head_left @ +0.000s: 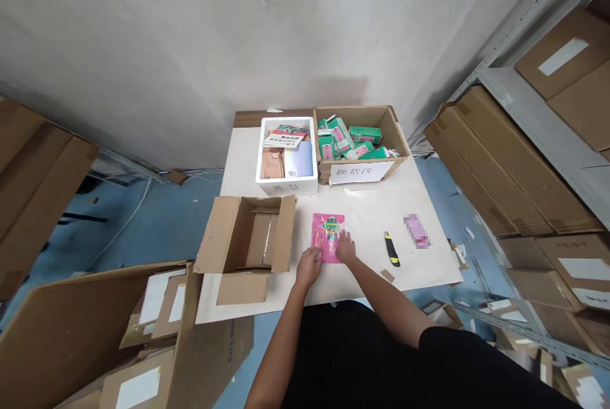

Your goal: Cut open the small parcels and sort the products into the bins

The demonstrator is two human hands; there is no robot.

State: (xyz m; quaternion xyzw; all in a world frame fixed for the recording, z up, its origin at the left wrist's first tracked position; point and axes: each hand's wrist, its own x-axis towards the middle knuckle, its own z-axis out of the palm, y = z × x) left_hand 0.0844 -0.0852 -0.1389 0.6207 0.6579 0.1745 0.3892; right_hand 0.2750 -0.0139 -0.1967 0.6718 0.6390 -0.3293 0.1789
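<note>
Pale desk (372, 218), grey wall (200, 28)
Left hand (309, 266), right hand (345, 248) touch pink pouch (328, 236), grips unclear; carton (260, 237) at nine o'clock, utility knife (392, 249) at three.

Smooth plastic-looking pouch (328, 239), matt cardboard carton (218, 232), smooth foam bin (267, 187), matt wall (295, 34)

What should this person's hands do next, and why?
Probably grip the pink packet by its edges and lift it slightly: it lies flat on the table, with the left hand and right hand already at its lower part, and the cardboard box beside it stands open.
</note>
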